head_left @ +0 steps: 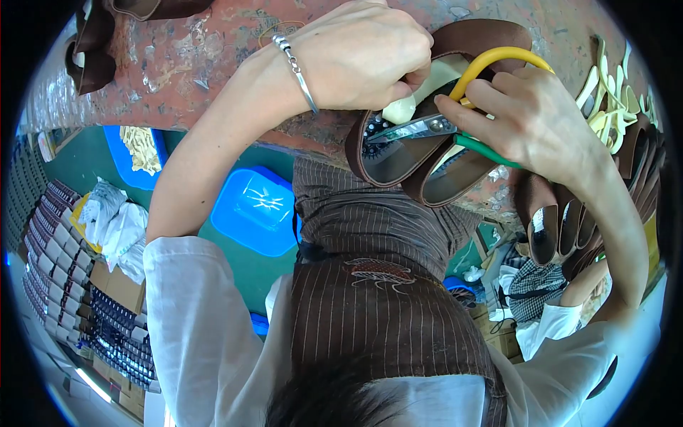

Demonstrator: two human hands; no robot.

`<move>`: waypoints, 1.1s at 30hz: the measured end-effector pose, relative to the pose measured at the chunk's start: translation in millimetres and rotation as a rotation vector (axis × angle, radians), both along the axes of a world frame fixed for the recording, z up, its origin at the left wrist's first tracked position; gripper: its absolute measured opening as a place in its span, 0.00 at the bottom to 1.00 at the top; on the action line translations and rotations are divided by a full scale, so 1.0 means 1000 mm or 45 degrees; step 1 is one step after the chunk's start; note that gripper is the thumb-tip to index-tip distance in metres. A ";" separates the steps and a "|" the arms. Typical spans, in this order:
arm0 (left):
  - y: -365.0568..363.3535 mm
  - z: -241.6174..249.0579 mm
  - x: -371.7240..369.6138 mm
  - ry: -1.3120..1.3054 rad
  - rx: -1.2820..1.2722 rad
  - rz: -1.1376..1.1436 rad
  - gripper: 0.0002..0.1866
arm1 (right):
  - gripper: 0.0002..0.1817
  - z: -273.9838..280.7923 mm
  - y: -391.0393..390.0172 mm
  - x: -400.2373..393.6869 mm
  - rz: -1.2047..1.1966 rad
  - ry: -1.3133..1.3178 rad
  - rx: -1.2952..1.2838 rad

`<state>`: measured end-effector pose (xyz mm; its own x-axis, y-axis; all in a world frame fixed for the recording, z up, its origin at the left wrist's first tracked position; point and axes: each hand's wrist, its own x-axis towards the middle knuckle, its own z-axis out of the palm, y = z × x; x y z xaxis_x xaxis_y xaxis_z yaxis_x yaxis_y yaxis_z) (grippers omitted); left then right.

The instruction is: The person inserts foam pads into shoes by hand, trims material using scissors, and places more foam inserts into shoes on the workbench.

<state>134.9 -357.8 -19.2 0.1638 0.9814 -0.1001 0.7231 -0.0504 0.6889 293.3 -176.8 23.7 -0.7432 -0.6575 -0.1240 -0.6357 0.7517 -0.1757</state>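
My right hand [530,117] is closed around scissors [423,128] with one yellow and one green handle. Their blades point left, across the opening of a brown leather shoe upper [377,167] at the table edge. My left hand [363,60], a silver bracelet on its wrist, has its fingers curled and pinches a pale cream piece [400,109] at the upper, just above the blades. A second brown loop [445,188] lies against the first, below the green handle. The fingertips of my left hand are partly hidden.
Pale cut strips [608,99] and several brown uppers [544,228] lie at the right of the worn table [192,64]. More brown pieces [92,50] are at the far left. Below stand a blue basin [256,213] and a blue bin [135,153] of pale scraps.
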 end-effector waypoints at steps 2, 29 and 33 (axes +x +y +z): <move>-0.001 -0.002 0.000 -0.036 0.014 0.015 0.08 | 0.26 0.002 -0.002 0.003 -0.030 -0.047 0.009; 0.001 0.015 0.005 0.161 -0.085 -0.027 0.09 | 0.24 0.027 -0.028 0.026 -0.396 -0.061 -0.012; -0.001 0.007 0.009 0.190 -0.001 0.007 0.06 | 0.22 0.027 -0.029 0.027 -0.409 -0.010 -0.049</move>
